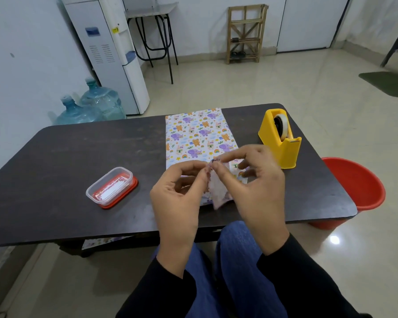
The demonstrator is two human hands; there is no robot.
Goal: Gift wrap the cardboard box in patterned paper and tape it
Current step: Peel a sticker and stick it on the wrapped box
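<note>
A sheet of patterned paper (pixel 197 134) with purple elephants, bears and rainbows lies on the dark table (pixel 78 152), running from the far edge toward me. Its near end (pixel 217 191) is lifted and folded, white side showing. My left hand (pixel 177 198) and my right hand (pixel 257 187) both pinch this raised flap at its top, thumbs and forefingers nearly touching. The cardboard box is hidden; I cannot tell whether it sits under the paper. A yellow tape dispenser (pixel 280 136) stands at the right, just beyond my right hand.
A clear plastic container on a red lid (pixel 110 187) sits on the table's left half. A red bucket (pixel 352 191) stands on the floor by the right table edge. More patterned paper (pixel 101 241) shows on a shelf under the table.
</note>
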